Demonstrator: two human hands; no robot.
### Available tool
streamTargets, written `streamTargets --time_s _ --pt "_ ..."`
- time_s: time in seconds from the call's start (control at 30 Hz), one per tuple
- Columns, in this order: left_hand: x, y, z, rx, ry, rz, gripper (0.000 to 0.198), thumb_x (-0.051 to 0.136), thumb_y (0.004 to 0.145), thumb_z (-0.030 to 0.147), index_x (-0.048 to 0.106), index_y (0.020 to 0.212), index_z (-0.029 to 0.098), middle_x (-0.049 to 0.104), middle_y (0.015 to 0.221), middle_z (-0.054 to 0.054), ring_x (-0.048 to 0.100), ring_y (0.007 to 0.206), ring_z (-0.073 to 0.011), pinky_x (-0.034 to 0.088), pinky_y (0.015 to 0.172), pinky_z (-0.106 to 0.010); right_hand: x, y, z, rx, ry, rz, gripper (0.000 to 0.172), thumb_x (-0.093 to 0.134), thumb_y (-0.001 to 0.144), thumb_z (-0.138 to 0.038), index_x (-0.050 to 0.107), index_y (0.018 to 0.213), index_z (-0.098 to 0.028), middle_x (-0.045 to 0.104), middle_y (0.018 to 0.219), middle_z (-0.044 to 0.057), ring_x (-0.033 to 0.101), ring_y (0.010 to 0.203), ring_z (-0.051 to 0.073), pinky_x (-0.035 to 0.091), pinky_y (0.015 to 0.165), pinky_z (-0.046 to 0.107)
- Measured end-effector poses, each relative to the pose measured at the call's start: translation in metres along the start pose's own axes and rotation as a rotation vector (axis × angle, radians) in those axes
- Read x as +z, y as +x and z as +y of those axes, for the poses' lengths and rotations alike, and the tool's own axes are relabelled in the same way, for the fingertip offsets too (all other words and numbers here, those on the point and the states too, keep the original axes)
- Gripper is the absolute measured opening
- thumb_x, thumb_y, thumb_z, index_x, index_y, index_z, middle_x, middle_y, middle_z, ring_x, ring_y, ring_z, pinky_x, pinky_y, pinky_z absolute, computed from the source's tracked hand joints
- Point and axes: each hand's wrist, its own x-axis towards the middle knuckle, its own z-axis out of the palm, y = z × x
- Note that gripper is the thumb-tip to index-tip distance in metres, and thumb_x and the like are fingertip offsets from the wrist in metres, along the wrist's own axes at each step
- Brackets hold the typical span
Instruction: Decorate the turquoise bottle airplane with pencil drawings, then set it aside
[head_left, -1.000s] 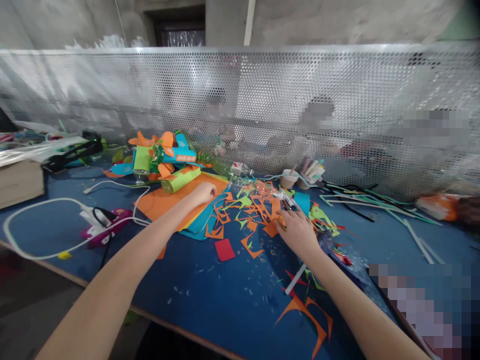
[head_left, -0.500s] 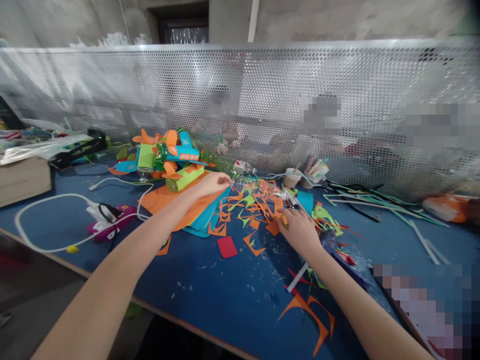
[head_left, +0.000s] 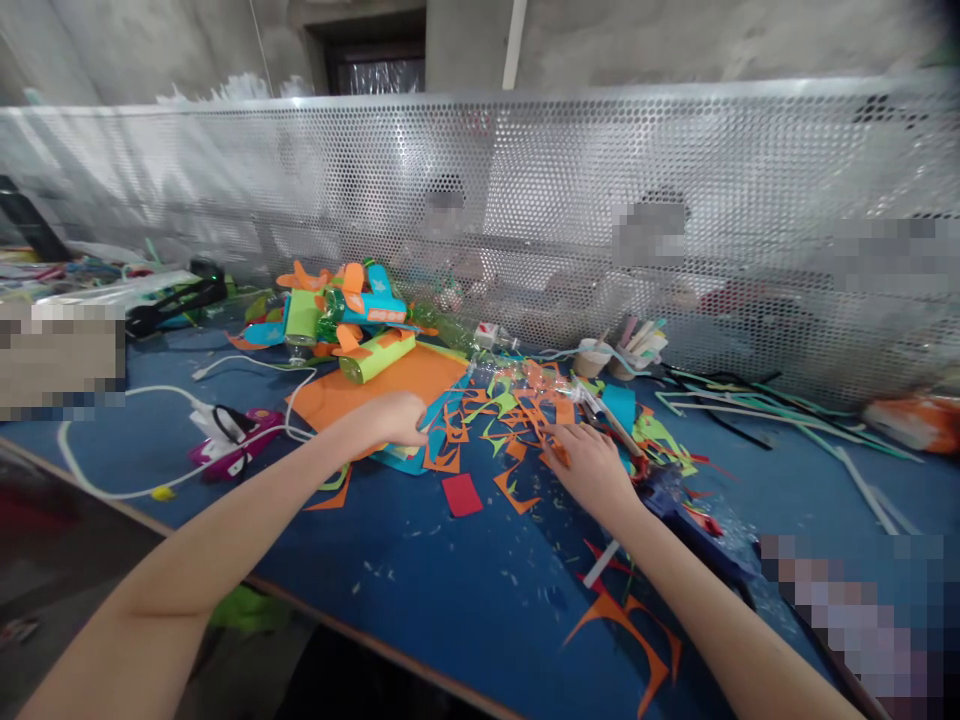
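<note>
My left hand (head_left: 401,418) is closed at the right part of the orange sheet (head_left: 330,395), against the blue sheets (head_left: 411,462); what its fingers pinch is hidden. My right hand (head_left: 589,462) has its fingers curled over something orange among the cut scraps (head_left: 517,449); I cannot make out what that is. A clear plastic bottle (head_left: 525,377) lies behind the scraps, between the two hands. On the table nearer to me is a red paper square (head_left: 462,495).
Paper-decorated bottles (head_left: 375,308) are piled at the back left. A purple power strip (head_left: 236,445) with white cables lies left. Cups of markers (head_left: 637,350) stand before the perforated metal screen (head_left: 540,160). Thin strips (head_left: 780,410) and a dark blue tool (head_left: 697,532) are right.
My left hand has moved down and left, from beside the clear bottle to the blue sheets. My right hand stays near the same scraps. The view has shifted slightly.
</note>
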Motion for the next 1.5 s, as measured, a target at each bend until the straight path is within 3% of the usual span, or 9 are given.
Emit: streamTargets --time_s 0.23,0.43,0.57,0.8,0.93,1.03,1.17,1.37,1.5 --pt "-0.004 0.000 0.008 -0.088 0.080 0.124 0.027 0.050 0.082 0.034 0.069 0.075 0.015 0.060 0.064 -0.012 0.059 0.072 -0.0262 0.039 0.063 -0.035 0.004 0.000 0.005 0.009 -0.020 -0.004 0.028 0.043 0.092 -0.030 0.065 0.107 -0.020 0.070 0.098 0.008 0.060 0.097 0.025 0.040 0.081 0.037" --pt "-0.004 0.001 -0.002 -0.059 0.030 0.100 0.031 0.058 0.077 0.045 0.066 0.064 0.018 0.059 0.057 -0.006 0.057 0.059 -0.0191 0.036 0.055 -0.029 0.006 0.000 0.004 0.012 -0.020 -0.025 0.028 0.042 0.092 -0.030 0.065 0.106 -0.021 0.070 0.098 0.007 0.061 0.096 0.025 0.039 0.083 0.037" --pt "0.002 0.013 -0.020 -0.084 0.028 0.129 0.043 0.053 0.078 0.058 0.066 0.079 0.017 0.067 0.083 -0.011 0.061 0.077 -0.0230 0.039 0.061 -0.028 0.006 0.000 0.004 0.010 -0.022 -0.036 0.028 0.043 0.093 -0.029 0.065 0.107 -0.020 0.070 0.099 0.008 0.061 0.097 0.025 0.039 0.083 0.038" --pt "0.008 0.024 -0.050 -0.123 0.008 0.055 0.042 0.066 0.068 0.045 0.060 0.098 0.017 0.066 0.101 -0.010 0.061 0.087 -0.0237 0.043 0.068 -0.027 0.007 0.000 0.005 0.006 -0.042 -0.046 0.028 0.042 0.093 -0.030 0.064 0.107 -0.020 0.071 0.098 0.008 0.061 0.096 0.025 0.039 0.082 0.037" --pt "0.011 0.020 -0.048 -0.110 -0.006 0.073 0.042 0.061 0.072 0.039 0.057 0.106 0.015 0.064 0.105 -0.013 0.059 0.093 -0.0263 0.044 0.077 -0.031 0.007 0.000 0.003 0.002 -0.031 -0.045 0.026 0.044 0.093 -0.029 0.065 0.105 -0.020 0.071 0.096 0.007 0.062 0.095 0.025 0.039 0.083 0.037" --pt "0.016 0.017 -0.039 -0.063 -0.023 0.080 0.057 0.056 0.074 0.052 0.052 0.117 0.015 0.058 0.117 -0.018 0.054 0.105 -0.0301 0.042 0.085 -0.035 0.005 0.000 0.001 0.005 -0.019 -0.047 0.025 0.045 0.092 -0.027 0.065 0.105 -0.020 0.071 0.098 0.007 0.063 0.096 0.025 0.040 0.082 0.037" --pt "0.021 0.016 -0.030 -0.019 -0.051 0.051 0.075 0.064 0.062 0.059 0.050 0.122 0.015 0.054 0.123 -0.020 0.051 0.109 -0.0337 0.042 0.087 -0.037 0.002 0.001 -0.002 -0.002 0.003 -0.051 0.026 0.046 0.092 -0.027 0.065 0.107 -0.019 0.071 0.098 0.008 0.062 0.097 0.025 0.041 0.082 0.037" --pt "0.019 0.020 -0.033 -0.001 -0.108 0.073 0.060 0.051 0.076 0.049 0.047 0.126 0.016 0.055 0.125 -0.016 0.054 0.108 -0.0283 0.043 0.084 -0.032 -0.010 0.005 -0.021 -0.097 0.173 -0.061 0.026 0.046 0.092 -0.028 0.065 0.107 -0.019 0.070 0.102 0.008 0.061 0.096 0.025 0.044 0.086 0.037" --pt "0.016 0.019 -0.034 0.064 -0.119 0.095 0.037 0.039 0.086 0.034 0.056 0.116 0.022 0.060 0.111 -0.007 0.060 0.089 -0.0184 0.043 0.076 -0.026 -0.013 0.009 -0.054 -0.277 0.331 -0.163 0.028 0.048 0.091 -0.021 0.064 0.114 -0.018 0.066 0.112 0.008 0.057 0.107 0.023 0.043 0.094 0.036"
